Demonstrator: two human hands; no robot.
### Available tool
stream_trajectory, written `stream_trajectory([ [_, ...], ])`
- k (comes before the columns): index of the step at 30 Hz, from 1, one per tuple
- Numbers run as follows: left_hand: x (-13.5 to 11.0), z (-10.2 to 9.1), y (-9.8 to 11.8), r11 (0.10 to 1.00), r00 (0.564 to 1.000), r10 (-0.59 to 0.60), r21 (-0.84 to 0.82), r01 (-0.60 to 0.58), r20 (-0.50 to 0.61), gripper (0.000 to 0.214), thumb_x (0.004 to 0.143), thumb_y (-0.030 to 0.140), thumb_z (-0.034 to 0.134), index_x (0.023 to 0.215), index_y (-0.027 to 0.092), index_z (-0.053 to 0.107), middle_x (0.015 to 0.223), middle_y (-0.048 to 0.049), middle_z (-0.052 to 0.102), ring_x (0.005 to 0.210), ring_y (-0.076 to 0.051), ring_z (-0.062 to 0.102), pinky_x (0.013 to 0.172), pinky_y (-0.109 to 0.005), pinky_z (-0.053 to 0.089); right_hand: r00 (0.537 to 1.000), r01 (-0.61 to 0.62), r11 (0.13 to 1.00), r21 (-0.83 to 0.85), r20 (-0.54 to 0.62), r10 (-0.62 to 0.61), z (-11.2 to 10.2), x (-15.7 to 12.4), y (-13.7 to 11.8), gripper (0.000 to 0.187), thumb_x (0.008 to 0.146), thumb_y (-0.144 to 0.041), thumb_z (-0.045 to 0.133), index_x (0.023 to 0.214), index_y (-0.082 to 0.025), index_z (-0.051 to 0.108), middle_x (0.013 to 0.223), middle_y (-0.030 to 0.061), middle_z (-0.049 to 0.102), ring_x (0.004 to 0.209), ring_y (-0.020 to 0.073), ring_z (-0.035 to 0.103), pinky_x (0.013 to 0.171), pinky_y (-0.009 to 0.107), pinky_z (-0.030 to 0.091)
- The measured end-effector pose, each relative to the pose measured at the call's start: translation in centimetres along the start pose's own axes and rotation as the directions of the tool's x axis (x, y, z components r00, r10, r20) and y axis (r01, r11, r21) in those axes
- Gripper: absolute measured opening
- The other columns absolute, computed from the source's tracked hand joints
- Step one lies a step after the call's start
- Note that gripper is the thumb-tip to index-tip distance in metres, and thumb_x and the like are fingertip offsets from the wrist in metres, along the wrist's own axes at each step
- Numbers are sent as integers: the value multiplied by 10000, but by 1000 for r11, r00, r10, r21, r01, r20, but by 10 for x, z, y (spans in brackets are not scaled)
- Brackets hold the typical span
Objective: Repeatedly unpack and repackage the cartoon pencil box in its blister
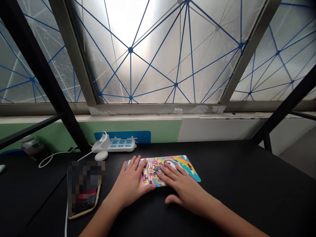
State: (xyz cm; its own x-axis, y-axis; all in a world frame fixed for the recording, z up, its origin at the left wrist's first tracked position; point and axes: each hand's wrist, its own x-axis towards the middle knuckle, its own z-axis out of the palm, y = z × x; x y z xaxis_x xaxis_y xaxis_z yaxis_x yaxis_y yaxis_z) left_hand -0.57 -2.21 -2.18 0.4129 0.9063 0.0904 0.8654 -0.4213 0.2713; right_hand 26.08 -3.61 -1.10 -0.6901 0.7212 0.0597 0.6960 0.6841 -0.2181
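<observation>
A flat, brightly coloured cartoon-print board (189, 166) lies on the black table (242, 184), near its middle. My left hand (129, 184) rests flat on the board's left end, fingers stretched out and slightly apart. My right hand (184, 187) lies flat over the board's middle, fingers spread, thumb on the table below the board's near edge. Neither hand grips anything.
A phone (84, 191) lies left of my left hand, with a white cable. Behind it sit a white power strip (118, 144) with a plugged-in charger and a small white oval case (101, 155). A can (31, 146) stands far left. Black frame bars cross both sides.
</observation>
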Motion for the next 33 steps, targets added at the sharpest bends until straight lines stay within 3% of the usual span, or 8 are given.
stream_trajectory([
  [4, 0, -2, -2, 1000, 999, -19, 2, 19, 26, 936, 817, 805, 470, 1543, 227, 341, 1625, -156, 238, 1494, -398, 192, 1144, -667, 195, 991, -136, 991, 18, 10, 136, -11, -40, 39, 659, 915, -625, 546, 1505, -389, 369, 1584, 43, 332, 1464, 355, 276, 1154, 620, 272],
  [7, -1, -3, -4, 1000, 1000, 11, 2, -11, 14, 912, 824, 802, 464, 1537, 243, 355, 1625, -153, 241, 1495, -403, 178, 1144, -681, 166, 965, -259, 966, -2, -37, 259, -18, -70, 66, 542, 936, -577, 547, 1437, -374, 495, 1517, 60, 456, 1411, 359, 390, 1114, 627, 342],
  [9, -1, -6, -2, 998, 998, 55, 8, -55, 4, 880, 836, 778, 479, 1524, 238, 379, 1621, -163, 253, 1497, -399, 173, 1153, -681, 128, 953, -297, 954, -33, -70, 294, -20, -78, 71, 510, 933, -561, 560, 1397, -349, 555, 1477, 83, 513, 1377, 361, 446, 1093, 629, 370],
  [13, 1, -10, 12, 987, 987, 160, -6, -160, -25, 781, 894, 708, 472, 1519, 250, 376, 1632, -147, 236, 1507, -363, 164, 1170, -647, 126, 964, -240, 968, -68, -133, 230, -17, -53, 46, 627, 903, -563, 604, 1457, -292, 491, 1552, 127, 404, 1425, 359, 375, 1118, 621, 341],
  [18, 10, 5, 24, 994, 994, 105, -29, -106, -43, 706, 960, 665, 376, 1525, 242, 365, 1629, -142, 248, 1503, -356, 188, 1158, -614, 218, 997, -81, 996, -48, -11, 80, -5, 1, 10, 804, 889, -576, 616, 1557, -264, 295, 1629, 106, 225, 1497, 329, 200, 1181, 592, 232],
  [22, 10, 8, 17, 996, 996, 86, -14, -86, -2, 707, 970, 664, 346, 1513, 214, 393, 1630, -142, 239, 1507, -333, 183, 1179, -587, 189, 996, -84, 992, -89, -10, 84, 4, 8, 13, 653, 930, -273, 555, 1543, -279, 330, 1620, 74, 270, 1495, 293, 219, 1185, 567, 240],
  [28, 4, -2, 10, 994, 994, 94, -67, -91, 52, 697, 963, 676, 337, 1515, 254, 388, 1634, -107, 229, 1513, -304, 169, 1193, -554, 169, 990, -127, 982, -138, -80, 117, 13, -40, 50, 707, 868, -64, 417, 1540, -271, 342, 1606, 61, 303, 1481, 259, 264, 1163, 524, 324],
  [33, 10, -10, 0, 994, 996, 37, -108, -28, 79, 642, 967, 632, 368, 1495, 270, 419, 1635, -91, 233, 1516, -302, 153, 1192, -560, 151, 934, -276, 940, -201, -287, 213, 13, -92, 87, 818, 782, 33, 346, 1520, -317, 379, 1518, 50, 474, 1389, 253, 449, 1076, 511, 454],
])
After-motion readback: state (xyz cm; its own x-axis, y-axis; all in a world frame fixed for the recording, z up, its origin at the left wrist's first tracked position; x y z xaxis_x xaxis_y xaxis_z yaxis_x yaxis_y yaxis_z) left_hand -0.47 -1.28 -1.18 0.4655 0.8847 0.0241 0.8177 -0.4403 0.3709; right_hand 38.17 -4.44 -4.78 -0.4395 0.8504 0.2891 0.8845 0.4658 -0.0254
